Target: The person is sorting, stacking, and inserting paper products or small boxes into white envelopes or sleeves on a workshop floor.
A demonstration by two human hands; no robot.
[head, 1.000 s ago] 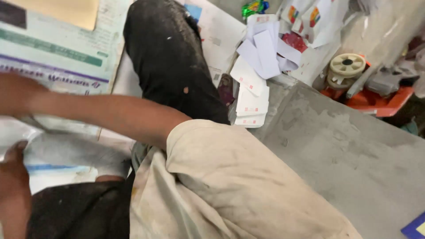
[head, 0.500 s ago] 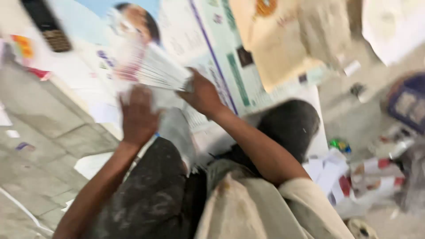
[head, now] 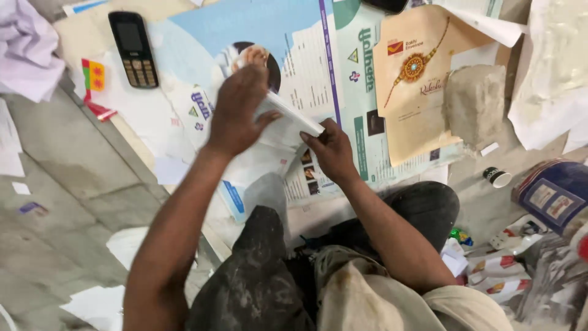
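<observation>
Your left hand (head: 239, 113) and right hand (head: 331, 150) both gripped one stack of white paper (head: 288, 116) — fingers closed on it — above a poster (head: 306, 55); phone (head: 133, 49) well apart.

This looks like a makeshift floor workshop for paper goods: printed posters (head: 343, 67), a decorated envelope (head: 416, 79) and paper scraps (head: 24, 49) litter a dusty stone floor (head: 73, 178).
</observation>
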